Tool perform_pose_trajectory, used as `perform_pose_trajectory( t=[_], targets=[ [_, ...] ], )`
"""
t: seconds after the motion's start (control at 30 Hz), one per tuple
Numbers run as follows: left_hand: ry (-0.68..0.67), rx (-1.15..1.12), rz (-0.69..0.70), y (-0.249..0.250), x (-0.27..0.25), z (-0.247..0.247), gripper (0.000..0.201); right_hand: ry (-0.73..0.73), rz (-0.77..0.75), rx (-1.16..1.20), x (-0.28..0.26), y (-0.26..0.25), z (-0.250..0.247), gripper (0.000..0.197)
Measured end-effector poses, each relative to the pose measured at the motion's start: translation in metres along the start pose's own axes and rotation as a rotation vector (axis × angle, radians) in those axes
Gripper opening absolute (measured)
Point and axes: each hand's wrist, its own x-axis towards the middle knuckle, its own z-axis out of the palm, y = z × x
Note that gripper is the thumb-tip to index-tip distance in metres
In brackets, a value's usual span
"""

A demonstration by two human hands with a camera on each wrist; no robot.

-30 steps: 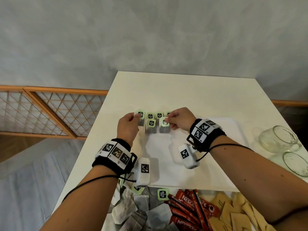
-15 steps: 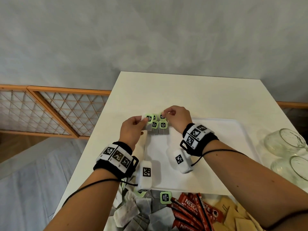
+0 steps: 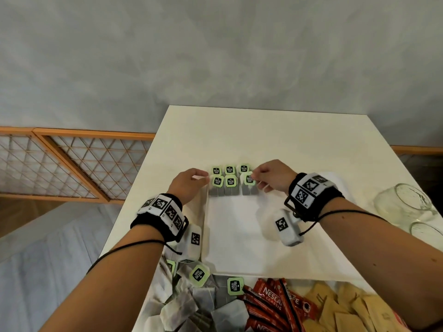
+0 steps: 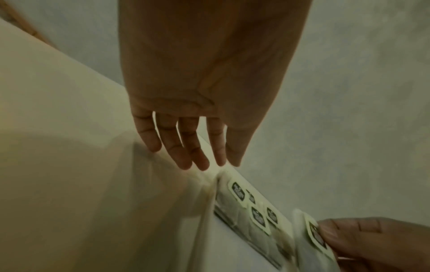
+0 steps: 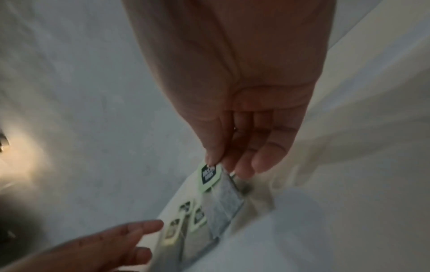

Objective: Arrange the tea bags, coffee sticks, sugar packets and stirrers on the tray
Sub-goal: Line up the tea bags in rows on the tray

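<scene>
We are lining up tea bags (image 3: 229,185) in neat rows at the tray's (image 3: 239,236) far corner. Our right hand (image 3: 273,176) is pinching one bag's green tag (image 5: 207,174) to place it straight. Our left hand (image 3: 187,185) is loose, holding nothing, beside the row.

A pale worktop (image 3: 275,130) carries a white tray (image 3: 239,236), directly beneath both grips. Nearer the person lie loose tea bags (image 3: 191,305), red coffee sticks (image 3: 271,298) and brown sugar packets (image 3: 340,310). Right of the right grip stand two clear glasses (image 3: 405,202).
</scene>
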Motion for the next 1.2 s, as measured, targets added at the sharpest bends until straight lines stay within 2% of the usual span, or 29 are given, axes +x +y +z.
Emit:
perform_pose_trajectory(
  t=[0.17,0.23,0.4,0.7,0.8,0.87,0.93,1.03,1.1,1.2],
  targets=[
    [-0.031,0.069,-0.012,0.005,0.011,0.0,0.018,0.141,-0.072,-0.191,0.013,0.015,0.003,0.012],
    [-0.035,0.094,-0.027,0.005,0.016,0.0,0.022,0.18,-0.095,-0.203,0.015,0.016,0.006,0.005],
    [-0.046,0.15,-0.046,0.012,0.019,0.001,0.031,0.226,-0.071,-0.102,0.021,0.019,0.017,0.011],
    [-0.048,0.175,-0.041,0.019,0.025,0.005,0.028,0.244,-0.043,-0.033,0.021,0.02,0.021,0.008],
    [0.026,0.19,0.008,0.023,0.024,0.005,0.022,0.259,-0.037,0.007,0.018,0.018,0.02,0.013],
    [0.074,0.187,0.084,0.024,0.017,0.004,0.025,0.25,0.008,0.062,0.013,0.018,0.019,0.02],
    [-0.008,0.279,0.166,0.024,0.007,0.005,0.035,0.202,0.058,0.087,0.01,0.019,0.017,0.028],
    [-0.144,0.576,0.194,0.025,0.0,0.01,0.045,0.166,0.086,0.088,0.008,0.02,0.018,0.037],
    [-0.155,0.656,0.164,0.026,0.0,0.013,0.046,0.167,0.097,0.09,0.008,0.018,0.019,0.04],
    [-0.143,0.631,0.16,0.034,-0.006,0.01,0.046,0.198,0.102,0.066,0.003,0.014,0.018,0.04]
  ],
)
